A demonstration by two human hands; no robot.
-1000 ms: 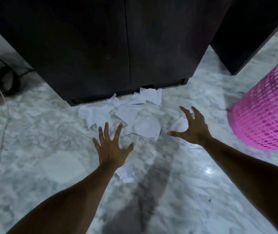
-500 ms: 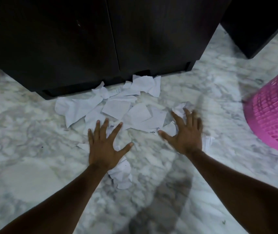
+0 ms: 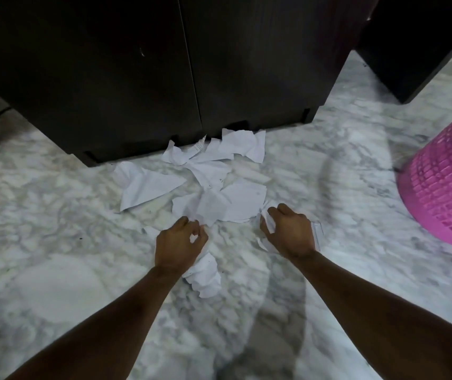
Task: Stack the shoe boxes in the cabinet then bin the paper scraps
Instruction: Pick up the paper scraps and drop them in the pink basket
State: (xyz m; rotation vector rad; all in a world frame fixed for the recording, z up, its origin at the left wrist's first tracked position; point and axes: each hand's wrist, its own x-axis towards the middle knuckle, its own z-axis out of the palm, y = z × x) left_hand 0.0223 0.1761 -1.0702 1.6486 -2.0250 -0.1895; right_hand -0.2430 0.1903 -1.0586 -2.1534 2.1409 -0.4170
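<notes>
Both hands are down on the floor now and curled into the paper: the left hand has its fingers bunched around the near edge of the paper scraps, with a crumpled wad sticking out under its wrist, and the right hand is clenched on a small torn piece at the right end of the pile. There's only the head view to go on. Half a second ago both hands were spread flat with fingers splayed over the pile, and a second ago they were hovering above it, so the change is that they've gone from reaching to actually gathering. To me that says the binning half of the task has started. The cabinet has both doors closed and no shoe boxes are showing anywhere, so I'd guess the stacking part is done, but I can't see inside to be sure. The scraps are on the marble floor, spread from the foot of the cabinet toward the hands. The long axis of the mess runs far to near, with one bigger sheet lying off to the left. The pink basket sits off to the right, well apart from the pile, so whatever gets scooped needs carrying over there.
</notes>
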